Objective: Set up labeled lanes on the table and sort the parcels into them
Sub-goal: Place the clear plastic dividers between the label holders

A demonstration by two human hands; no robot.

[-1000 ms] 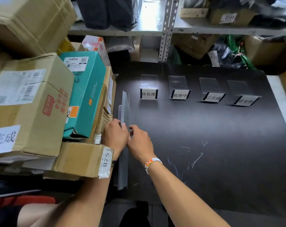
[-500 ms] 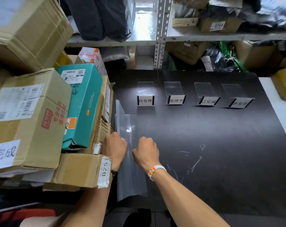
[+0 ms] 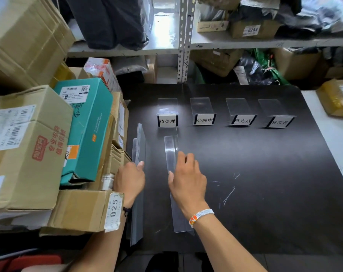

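- A black table (image 3: 265, 173) is seen from above, with four small clear label stands lined up in a row along its far side.
- The stands are marked, from left to right, 待处理 (image 3: 167, 121), 处理中 (image 3: 204, 120), 已完成 (image 3: 243, 120) and 异常件 (image 3: 279, 122).
- A single clear divider (image 3: 171, 148) is laid lengthwise on the table, its far end just in front of the 待处理 stand and its near end close to the table's front edge.
- This divider is gripped by the right hand (image 3: 187, 179), with the thumb on its left side and the curled fingers over its right side; a beaded bracelet (image 3: 201, 214) is worn on that wrist.
- A stack of clear dividers (image 3: 139, 142) is held on edge at the table's left border by the left hand (image 3: 130, 178), whose fingers are curled round it.
- Parcels are piled to the left of the table: a teal box (image 3: 88, 124), a large cardboard box (image 3: 29, 150) and a flat carton tagged 0251 (image 3: 82, 210).
- A yellow parcel (image 3: 337, 97) is seen on the white surface to the right.
- More parcels are stored on a metal shelf (image 3: 245, 43) behind the table.
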